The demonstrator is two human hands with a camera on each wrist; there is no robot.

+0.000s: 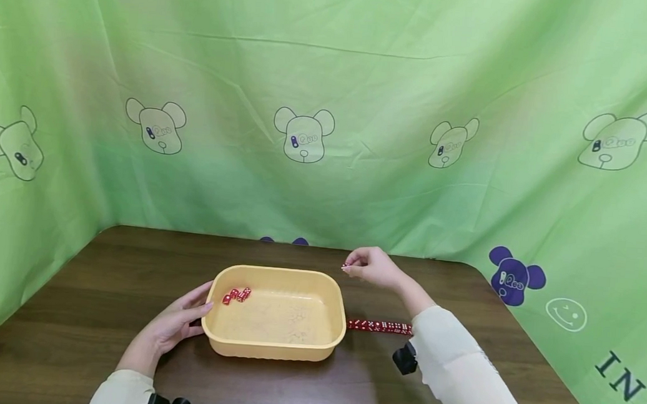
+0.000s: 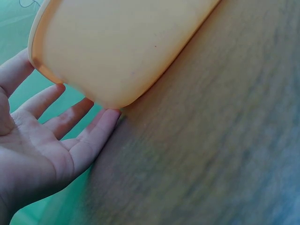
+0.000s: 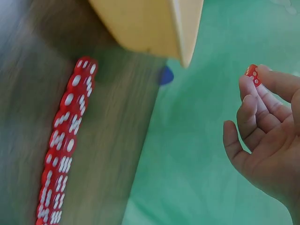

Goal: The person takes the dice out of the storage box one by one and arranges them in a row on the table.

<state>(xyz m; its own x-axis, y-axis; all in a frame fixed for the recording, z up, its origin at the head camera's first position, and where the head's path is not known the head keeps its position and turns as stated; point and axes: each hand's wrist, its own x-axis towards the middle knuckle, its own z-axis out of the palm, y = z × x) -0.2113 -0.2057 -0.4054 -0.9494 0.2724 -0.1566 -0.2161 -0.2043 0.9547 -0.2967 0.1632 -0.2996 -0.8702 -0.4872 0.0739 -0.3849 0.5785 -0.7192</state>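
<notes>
A yellow plastic tub (image 1: pixel 271 350) stands on the table with several red dice (image 1: pixel 236 295) inside, grouped toward its left end. My left hand (image 1: pixel 182 317) rests against the tub's left end, fingers spread and fairly straight; the left wrist view shows its fingertips (image 2: pixel 110 115) touching the outer wall and rim. Beyond the tub's far right corner, my right hand (image 1: pixel 374 268) is raised and pinches a red die (image 3: pixel 253 75) with white dots between thumb and index finger. The other fingers of that hand curve loosely in the right wrist view.
A straight row of red dice (image 1: pixel 379 327) runs rightward from beside the tub, partly covered by the right sleeve (image 1: pixel 458 368). The wooden table (image 1: pixel 145 252) meets a green printed cloth (image 1: pixel 301 200) at its back and sides.
</notes>
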